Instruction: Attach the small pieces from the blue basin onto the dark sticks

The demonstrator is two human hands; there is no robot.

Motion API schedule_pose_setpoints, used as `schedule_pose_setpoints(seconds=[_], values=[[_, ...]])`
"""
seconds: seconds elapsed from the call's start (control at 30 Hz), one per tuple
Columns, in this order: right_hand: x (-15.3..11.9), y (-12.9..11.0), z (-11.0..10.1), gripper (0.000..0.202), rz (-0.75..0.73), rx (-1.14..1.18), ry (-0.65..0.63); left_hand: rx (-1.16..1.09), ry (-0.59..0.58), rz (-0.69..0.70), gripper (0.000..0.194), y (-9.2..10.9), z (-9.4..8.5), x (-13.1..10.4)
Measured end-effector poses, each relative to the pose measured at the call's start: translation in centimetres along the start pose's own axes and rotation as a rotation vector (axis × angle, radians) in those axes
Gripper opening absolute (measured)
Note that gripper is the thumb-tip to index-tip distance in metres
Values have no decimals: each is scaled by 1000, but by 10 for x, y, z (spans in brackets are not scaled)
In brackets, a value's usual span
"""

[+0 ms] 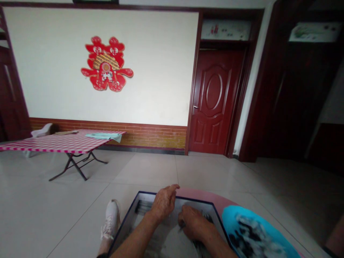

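Note:
A shallow tray with a dark blue rim [188, 197] lies at the bottom centre, with dark slender pieces along its left and right sides. My left hand [164, 202] is over the tray's far part, its index finger stretched out past the rim and nothing seen in it. Lower and to the right, my right hand [190, 221] is closed inside the tray, fingers curled down around a small dark thing too blurred to name. Beside the tray on the right, a bright blue basin [231, 215] holds black and whitish pieces.
The tray and basin rest on a pink round surface [206, 195]. A white shoe [111, 216] is left of the tray. Further back stands a folding table with a checked cloth [61, 142]. Part of a person's arm [335, 238] shows at the right edge.

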State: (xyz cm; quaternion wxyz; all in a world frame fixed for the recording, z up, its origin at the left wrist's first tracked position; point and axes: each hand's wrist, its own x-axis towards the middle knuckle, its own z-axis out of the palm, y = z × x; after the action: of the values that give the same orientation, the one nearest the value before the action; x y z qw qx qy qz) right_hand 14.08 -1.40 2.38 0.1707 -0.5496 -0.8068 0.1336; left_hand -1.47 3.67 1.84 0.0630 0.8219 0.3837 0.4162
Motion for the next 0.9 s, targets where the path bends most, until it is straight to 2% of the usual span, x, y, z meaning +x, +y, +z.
schedule_pose_setpoints(seconds=[0.2,0.37,0.67,0.77,0.9], values=[[1,-7,2,32,-114,-315,-104,19,-8,7,30,-2,1,0],[6,-12,3,33,-206,-422,-162,14,-1,21,30,-3,2,1],[-4,13,29,29,-551,-504,-158,7,28,-13,30,-2,1,0],[-8,16,26,26,-552,-491,-199,-5,29,7,30,-3,2,0],[-14,22,15,18,-482,-486,-243,-1,39,28,30,-4,2,0]])
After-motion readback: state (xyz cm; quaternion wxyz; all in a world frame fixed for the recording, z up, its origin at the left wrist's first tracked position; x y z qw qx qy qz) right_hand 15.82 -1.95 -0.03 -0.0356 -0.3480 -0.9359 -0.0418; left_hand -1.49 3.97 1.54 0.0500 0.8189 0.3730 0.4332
